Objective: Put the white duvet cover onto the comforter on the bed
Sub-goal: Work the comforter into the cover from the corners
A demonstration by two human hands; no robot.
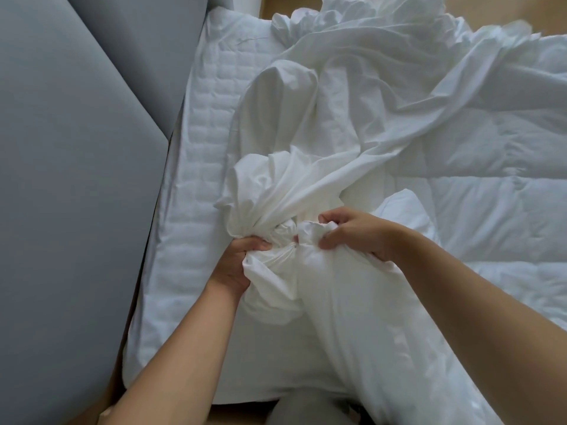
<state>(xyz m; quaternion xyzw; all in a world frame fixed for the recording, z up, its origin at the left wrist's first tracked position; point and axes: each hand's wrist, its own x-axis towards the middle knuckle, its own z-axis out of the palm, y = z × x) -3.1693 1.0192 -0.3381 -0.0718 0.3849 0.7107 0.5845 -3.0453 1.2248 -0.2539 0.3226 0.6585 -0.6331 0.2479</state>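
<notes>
My fingers [329, 240] clench bunched cover [306, 185]: left hand [236, 265] and right hand [352, 234] gripping it, touching, near the bed's [184, 210] left edge, comforter [491, 194] alongside.

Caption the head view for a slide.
Both hands, left and right, bunch the white duvet cover at the bed's near edge, the comforter spread to the right.

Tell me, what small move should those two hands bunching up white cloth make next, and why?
Probably pull the gathered cloth further down over the corner. The left hand and right hand both clutch the thin white duvet cover bunched at a corner, while most of the puffy white quilted comforter lies uncovered on the bed.
</notes>
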